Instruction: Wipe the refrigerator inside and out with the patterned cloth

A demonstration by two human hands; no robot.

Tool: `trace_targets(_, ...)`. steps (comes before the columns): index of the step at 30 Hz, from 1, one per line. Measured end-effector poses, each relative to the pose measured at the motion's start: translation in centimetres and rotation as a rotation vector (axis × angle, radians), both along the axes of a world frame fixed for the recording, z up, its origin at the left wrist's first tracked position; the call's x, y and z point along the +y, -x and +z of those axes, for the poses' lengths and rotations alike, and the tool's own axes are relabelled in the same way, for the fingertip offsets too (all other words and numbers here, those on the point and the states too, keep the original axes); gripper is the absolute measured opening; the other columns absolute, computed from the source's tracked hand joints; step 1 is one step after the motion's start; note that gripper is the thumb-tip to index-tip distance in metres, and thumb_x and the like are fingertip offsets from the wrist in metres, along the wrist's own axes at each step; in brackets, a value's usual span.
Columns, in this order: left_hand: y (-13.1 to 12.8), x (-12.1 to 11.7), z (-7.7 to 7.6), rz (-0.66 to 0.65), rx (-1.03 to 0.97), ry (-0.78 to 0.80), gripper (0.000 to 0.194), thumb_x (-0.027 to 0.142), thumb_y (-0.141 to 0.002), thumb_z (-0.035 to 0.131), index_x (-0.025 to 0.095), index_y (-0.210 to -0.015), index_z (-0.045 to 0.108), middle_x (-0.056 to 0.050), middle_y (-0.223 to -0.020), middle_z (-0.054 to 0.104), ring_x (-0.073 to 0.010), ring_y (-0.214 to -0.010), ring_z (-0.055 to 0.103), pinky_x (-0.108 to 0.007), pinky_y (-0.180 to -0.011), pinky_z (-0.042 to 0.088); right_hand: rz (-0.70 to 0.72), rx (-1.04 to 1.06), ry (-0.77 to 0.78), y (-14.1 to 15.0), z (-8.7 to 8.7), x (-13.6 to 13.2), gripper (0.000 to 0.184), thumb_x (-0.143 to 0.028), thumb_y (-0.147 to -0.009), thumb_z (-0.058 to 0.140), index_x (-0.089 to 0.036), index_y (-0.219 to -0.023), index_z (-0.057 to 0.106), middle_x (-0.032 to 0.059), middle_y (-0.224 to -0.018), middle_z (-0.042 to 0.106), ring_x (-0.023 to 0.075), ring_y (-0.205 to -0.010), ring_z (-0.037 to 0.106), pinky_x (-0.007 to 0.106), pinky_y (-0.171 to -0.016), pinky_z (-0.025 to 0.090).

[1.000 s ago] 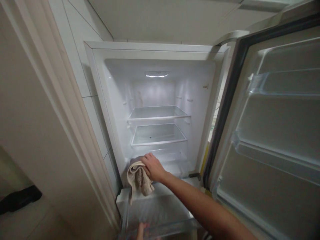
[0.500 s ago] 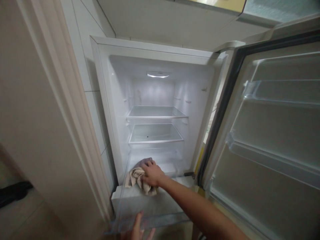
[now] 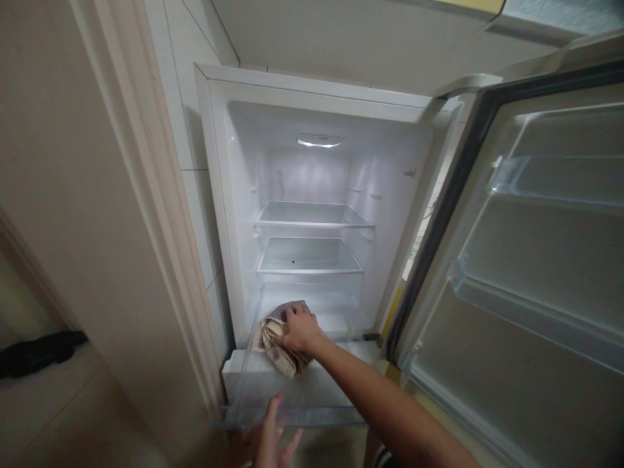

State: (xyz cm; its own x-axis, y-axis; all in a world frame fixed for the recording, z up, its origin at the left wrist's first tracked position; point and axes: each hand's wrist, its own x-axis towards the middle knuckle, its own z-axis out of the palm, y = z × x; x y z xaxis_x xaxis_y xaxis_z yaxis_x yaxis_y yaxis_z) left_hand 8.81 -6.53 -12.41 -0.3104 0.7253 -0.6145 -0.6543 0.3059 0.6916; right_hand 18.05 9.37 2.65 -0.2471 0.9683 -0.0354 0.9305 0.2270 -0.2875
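Observation:
My right hand (image 3: pixel 298 330) grips a crumpled beige cloth (image 3: pixel 277 344) and presses it down inside a clear plastic drawer (image 3: pixel 312 396) pulled out at the bottom of the open fridge (image 3: pixel 316 169). My left hand (image 3: pixel 270 442) shows at the bottom edge. Its fingers are spread and rest against the drawer's front rim.
Two bare glass shelves (image 3: pixel 309 257) sit above the drawer under a lit lamp. The fridge door (image 3: pixel 536 260) stands wide open on the right with bare door racks. A beige wall and door frame (image 3: pixel 146 195) close in on the left. A dark object (image 3: pixel 39 351) lies on the floor far left.
The cloth has gone from hanging above the drawer's front down into the drawer, a little deeper. My left hand has risen into view, fingers spread on the front rim. The camera shifted slightly.

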Motion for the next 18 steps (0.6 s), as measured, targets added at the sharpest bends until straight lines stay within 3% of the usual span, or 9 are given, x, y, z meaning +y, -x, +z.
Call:
trace_targets(3, 0.9, -0.2, -0.4, -0.027, -0.108, -0.004, 0.051, 0.069, -0.063, 0.080, 0.031, -0.094, 0.067, -0.012, -0.151, 0.057, -0.0483, -0.149, 0.050, -0.065, -0.102, 0.060, -0.049, 0.014, -0.082, 1.0, 0.1, -0.1, 0.057, -0.046, -0.096, 0.073, -0.017, -0.145, 0.064, 0.0247, -0.146, 0.062, 0.0430, -0.138, 0.056, 0.062, -0.113, 0.046)
trace_targets(7, 1.4, -0.5, 0.1, -0.066, -0.112, -0.053, 0.052, 0.064, -0.058, 0.083, 0.031, -0.096, 0.069, -0.010, -0.148, 0.057, -0.0462, -0.147, 0.052, -0.058, -0.098, 0.063, -0.039, 0.124, -0.119, 1.9, 0.0, -0.1, 0.064, -0.026, -0.077, 0.087, -0.016, -0.137, 0.067, 0.0255, -0.147, 0.060, 0.0451, -0.142, 0.051, 0.064, -0.118, 0.038)
trace_targets(10, 1.3, -0.7, 0.3, -0.049, -0.064, -0.050, 0.062, 0.060, -0.056, 0.085, 0.032, -0.109, 0.068, -0.010, -0.149, 0.056, -0.0454, -0.148, 0.052, -0.061, -0.102, 0.061, -0.053, 0.314, -0.107, 1.6, -0.4, 0.2, 0.039, -0.016, -0.080, 0.078, -0.017, -0.119, 0.073, 0.0215, -0.138, 0.067, 0.0401, -0.134, 0.059, 0.058, -0.116, 0.043)
trace_targets(13, 1.2, -0.8, 0.3, -0.078, -0.067, -0.077, 0.068, 0.054, -0.053, 0.087, 0.030, -0.113, 0.066, -0.013, -0.153, 0.054, -0.0479, -0.146, 0.054, -0.068, -0.107, 0.058, -0.148, 0.591, -0.114, 0.1, -0.4, 0.9, 0.024, -0.016, -0.090, 0.061, -0.017, -0.111, 0.071, 0.0179, -0.124, 0.073, 0.0335, -0.121, 0.067, 0.051, -0.111, 0.048)
trace_targets(18, 0.7, -0.7, 1.2, -0.003, -0.086, -0.059, 0.062, 0.058, -0.059, 0.084, 0.030, -0.109, 0.063, -0.017, -0.144, 0.057, -0.0521, -0.159, 0.039, -0.076, -0.114, 0.048, -0.217, 1.173, -0.182, -3.2, 0.6, 1.5, 0.037, -0.032, -0.092, 0.046, -0.020, -0.123, 0.063, 0.0092, -0.118, 0.077, 0.0238, -0.107, 0.073, 0.036, -0.100, 0.057)
